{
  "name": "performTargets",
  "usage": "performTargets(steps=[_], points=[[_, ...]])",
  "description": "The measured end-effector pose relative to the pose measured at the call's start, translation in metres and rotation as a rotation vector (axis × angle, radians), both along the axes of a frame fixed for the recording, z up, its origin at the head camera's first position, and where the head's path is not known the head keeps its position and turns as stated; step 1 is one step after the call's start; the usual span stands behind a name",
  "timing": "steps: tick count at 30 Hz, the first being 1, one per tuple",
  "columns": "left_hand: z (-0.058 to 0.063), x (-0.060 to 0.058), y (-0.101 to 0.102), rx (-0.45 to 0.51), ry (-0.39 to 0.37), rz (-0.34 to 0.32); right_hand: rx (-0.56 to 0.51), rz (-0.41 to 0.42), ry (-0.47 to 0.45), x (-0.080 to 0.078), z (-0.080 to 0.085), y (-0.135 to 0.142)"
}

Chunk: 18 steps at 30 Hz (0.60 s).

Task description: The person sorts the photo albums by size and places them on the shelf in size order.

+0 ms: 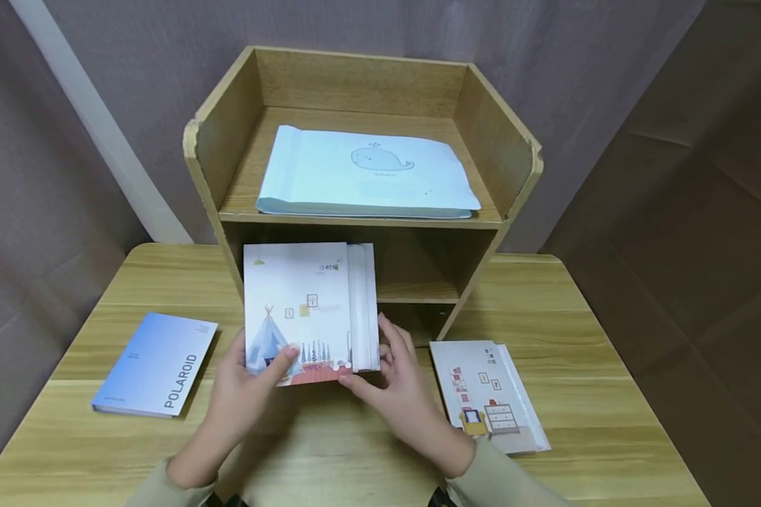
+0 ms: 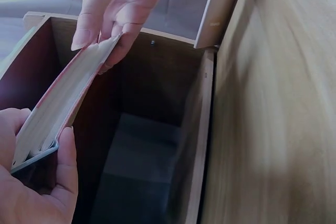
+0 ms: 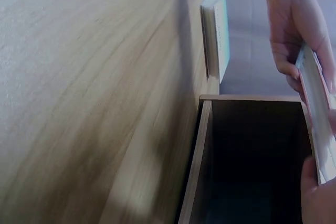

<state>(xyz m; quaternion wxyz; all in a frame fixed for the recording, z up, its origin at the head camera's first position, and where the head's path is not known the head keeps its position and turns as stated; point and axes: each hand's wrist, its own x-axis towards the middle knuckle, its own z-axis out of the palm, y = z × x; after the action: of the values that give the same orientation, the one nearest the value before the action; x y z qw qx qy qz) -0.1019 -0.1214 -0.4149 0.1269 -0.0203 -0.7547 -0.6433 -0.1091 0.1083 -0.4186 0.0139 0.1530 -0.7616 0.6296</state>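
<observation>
Item, risk: tent-cover book (image 1: 311, 310), gripped toward its lower edge only; it could tip back or slip should either pinch slacken, and its page block (image 2: 65, 98) could fan under uneven pressure.
Item, left hand (image 1: 244, 387): narrow, parted by the book's thickness; thumb on the cover's lower left, fingers behind.
Item, right hand (image 1: 399, 384): likewise narrow, pinching the lower right corner.
Item, on the tabletop (image 1: 330, 451): blue POLAROID book (image 1: 155, 365), left; drawer-picture book (image 1: 482, 394), right.
Item, wooden shelf unit (image 1: 497, 134): beyond the tent-cover book, which overlaps its middle compartment (image 1: 428, 264) in the head view; a board edge could snag a misaligned corner.
Item, whale-cover book (image 1: 368, 179): flat on the top shelf.
</observation>
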Motion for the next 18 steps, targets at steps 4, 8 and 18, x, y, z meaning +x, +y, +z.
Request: performTargets(steps=[4, 8, 18], points=[[0.006, -0.001, -0.002, 0.012, -0.006, 0.003, 0.049, -0.025, 0.074, 0.002, 0.0, -0.002], [0.01, -0.001, -0.004, 0.007, 0.022, -0.014, 0.028, -0.017, 0.121, 0.004, 0.007, -0.005], [0.02, -0.002, -0.008, -0.003, 0.064, -0.054, -0.003, -0.027, 0.133, 0.01, 0.028, -0.009]])
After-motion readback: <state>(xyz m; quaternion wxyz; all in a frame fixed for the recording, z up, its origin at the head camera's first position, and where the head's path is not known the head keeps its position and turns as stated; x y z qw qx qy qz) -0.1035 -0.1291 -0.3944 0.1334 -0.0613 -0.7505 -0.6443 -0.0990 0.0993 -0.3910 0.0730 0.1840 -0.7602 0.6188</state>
